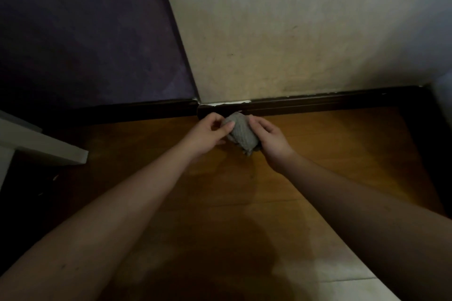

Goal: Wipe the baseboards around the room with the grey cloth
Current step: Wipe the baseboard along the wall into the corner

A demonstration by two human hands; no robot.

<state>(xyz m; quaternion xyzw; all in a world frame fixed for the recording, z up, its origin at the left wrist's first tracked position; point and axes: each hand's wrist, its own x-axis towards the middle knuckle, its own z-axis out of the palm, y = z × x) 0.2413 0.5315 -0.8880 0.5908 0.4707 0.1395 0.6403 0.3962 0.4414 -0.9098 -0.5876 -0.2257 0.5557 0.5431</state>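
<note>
A bunched grey cloth [242,133] is held between both hands just in front of the dark baseboard [305,102], near the corner where the purple wall meets the cream wall. My left hand [211,133] grips its left side, thumb on top of the fabric. My right hand [270,138] holds its right side with curled fingers. The cloth's upper edge lies against or very near the baseboard; I cannot tell if it touches. White chipped paint shows on the baseboard's top edge.
The wooden floor [318,154] stretches toward me. A white furniture edge [44,146] juts in at the left. Another dark baseboard [430,144] runs along the right wall. Pale floor tiles [330,276] lie at the bottom right.
</note>
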